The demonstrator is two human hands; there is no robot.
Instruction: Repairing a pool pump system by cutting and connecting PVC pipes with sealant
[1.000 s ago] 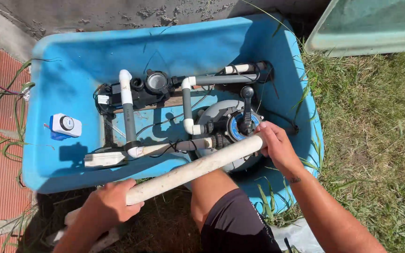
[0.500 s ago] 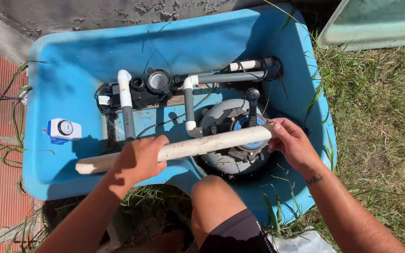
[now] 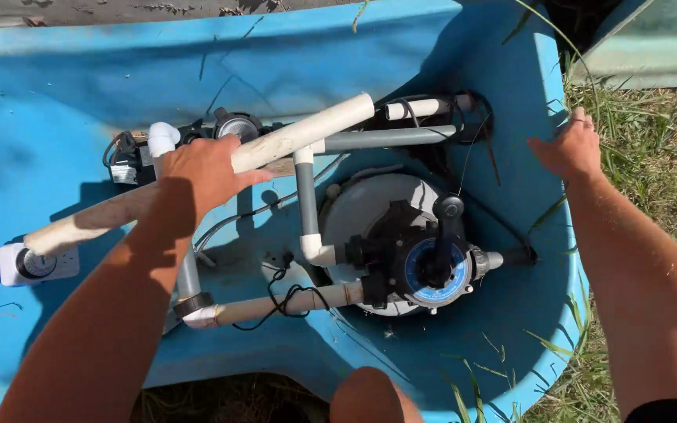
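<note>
Left hand (image 3: 205, 168) has its fingers clenched around the loose white pipe (image 3: 276, 145), which runs diagonally from the blue tub's (image 3: 56, 70) left edge up toward its far rim, over the pump plumbing. Right hand (image 3: 570, 149) is released, fingers spread, resting by the tub's right edge, well apart from the pipe.

A plastic tub (image 3: 72, 70) lies on grass (image 3: 652, 133), which runs along its right edge. In the tub's middle-right sits a filter tank (image 3: 370, 207), with a multiport valve (image 3: 432, 270) on its near-right side. Behind the tank, toward the far wall, runs fixed pipework (image 3: 385, 139); a pump (image 3: 233, 125) sits at far-left of it. A loose pipe (image 3: 299, 133) slants above the pump, from the left edge toward the far middle, under the left hand (image 3: 205, 168). A plug-in timer (image 3: 29, 264) rests at the left edge. The right hand (image 3: 570, 149) is at the right rim.
</note>
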